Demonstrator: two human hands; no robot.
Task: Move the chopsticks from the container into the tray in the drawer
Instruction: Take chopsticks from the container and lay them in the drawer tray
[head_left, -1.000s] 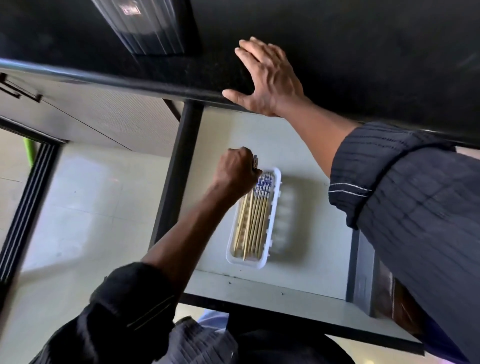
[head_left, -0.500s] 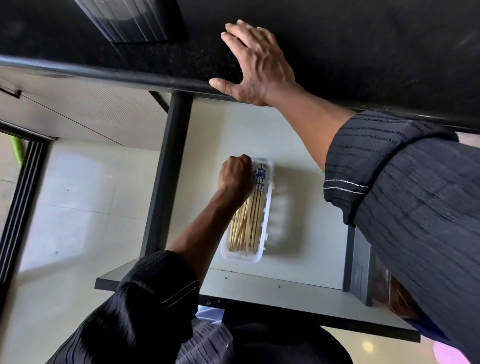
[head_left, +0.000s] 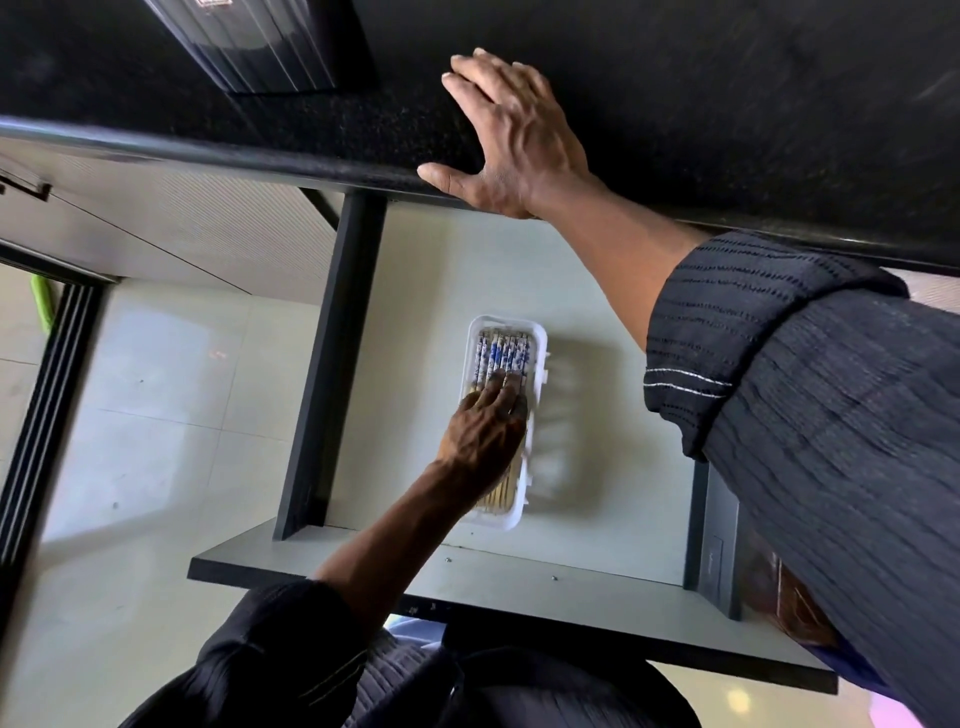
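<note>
A white plastic tray (head_left: 537, 364) lies in the open drawer (head_left: 597, 519), lengthwise away from me. Several bamboo chopsticks (head_left: 501, 356) with blue-and-white patterned ends lie side by side in it. My left hand (head_left: 485, 431) rests flat on the chopsticks in the tray's middle, fingers spread and pressing down, covering their middle part. My right hand (head_left: 511, 140) lies palm down with fingers apart on the black stone countertop (head_left: 727, 104) above the drawer, thumb at the counter's edge. No container is identifiable in view.
A dark ribbed appliance (head_left: 265, 41) stands on the counter at the top left. The drawer's dark left wall (head_left: 332, 364) runs beside the tray. A light tiled floor (head_left: 156, 415) lies to the left, with a dark door frame (head_left: 36, 441) beyond.
My left hand went from a fist at the tray's far end to a flat, spread hand on the chopsticks' middle, uncovering their patterned ends. My right hand stayed on the counter.
</note>
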